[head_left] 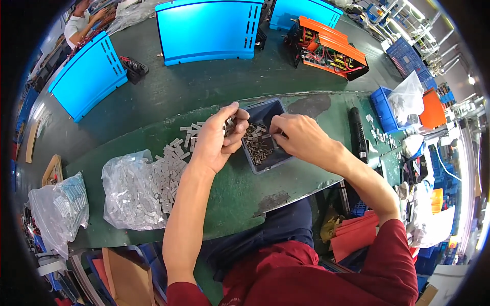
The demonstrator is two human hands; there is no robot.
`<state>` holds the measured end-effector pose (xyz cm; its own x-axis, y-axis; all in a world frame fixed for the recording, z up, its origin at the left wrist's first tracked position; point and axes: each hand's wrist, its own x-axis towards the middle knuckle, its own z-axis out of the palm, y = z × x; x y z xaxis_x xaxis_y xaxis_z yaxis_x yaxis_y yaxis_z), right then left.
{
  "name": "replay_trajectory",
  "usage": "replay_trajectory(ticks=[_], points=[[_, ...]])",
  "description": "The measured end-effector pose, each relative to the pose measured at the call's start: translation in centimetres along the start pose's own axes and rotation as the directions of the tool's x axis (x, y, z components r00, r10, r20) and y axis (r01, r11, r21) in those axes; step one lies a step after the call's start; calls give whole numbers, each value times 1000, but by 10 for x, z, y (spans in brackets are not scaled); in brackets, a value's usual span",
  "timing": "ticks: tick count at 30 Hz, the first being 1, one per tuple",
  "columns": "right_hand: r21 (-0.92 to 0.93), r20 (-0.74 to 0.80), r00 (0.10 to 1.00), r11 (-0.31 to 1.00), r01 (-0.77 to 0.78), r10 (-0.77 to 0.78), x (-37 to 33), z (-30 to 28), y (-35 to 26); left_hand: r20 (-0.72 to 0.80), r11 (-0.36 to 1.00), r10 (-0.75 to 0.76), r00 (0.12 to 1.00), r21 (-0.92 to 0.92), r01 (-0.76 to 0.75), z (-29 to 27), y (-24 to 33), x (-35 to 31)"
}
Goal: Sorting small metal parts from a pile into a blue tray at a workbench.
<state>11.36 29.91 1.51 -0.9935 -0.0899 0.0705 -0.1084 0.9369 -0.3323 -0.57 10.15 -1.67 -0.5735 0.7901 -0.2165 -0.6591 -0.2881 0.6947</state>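
Note:
My left hand point(214, 138) is curled, palm up, around a few small metal parts point(228, 125); the fingers partly cover them. Over the right side of a grey-blue plastic bin point(278, 164), my right hand point(301, 133) has its thumb and fingertips pinched together. A small pale sliver shows by those fingertips, too small to name. Brass-coloured screws point(259, 149) lie loose inside the bin. Left of my left forearm, flat silver metal pieces point(171, 171) spread in a heap out of a clear plastic bag point(126, 191).
A black electric screwdriver point(357, 133) lies to the right, near a blue bin point(383, 109). Blue metal housings point(209, 33) and an orange open unit with wiring point(332, 48) stand along the far side. Another clear bag point(61, 209) sits at left. A person point(79, 25) works far left.

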Motion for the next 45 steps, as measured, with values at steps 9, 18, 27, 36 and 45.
replay_trajectory(ticks=[9, 18, 27, 36, 45], points=[[-140, 0, 997, 987, 78, -79, 5, 14, 4, 4, 1000, 10, 1000, 20, -11, -3, -2, 3], [-341, 14, 965, 906, 250, -261, 11, 33, 6, -31, 1000, -14, 999, 24, 15, -1, 0, 1], [305, -382, 923, 948, 93, 33, 26, -37, -25, -75, 996, 1, 997, 92, 6, 4, 3, -6], [220, -463, 882, 952, 211, -88, 36, -17, -11, -92, 999, -25, 995, -27, 22, 4, 0, -3], [-145, -57, 998, 989, 30, -39, 27, 43, 11, 8, 996, 33, 999, -88, -32, -2, 1, 1]])
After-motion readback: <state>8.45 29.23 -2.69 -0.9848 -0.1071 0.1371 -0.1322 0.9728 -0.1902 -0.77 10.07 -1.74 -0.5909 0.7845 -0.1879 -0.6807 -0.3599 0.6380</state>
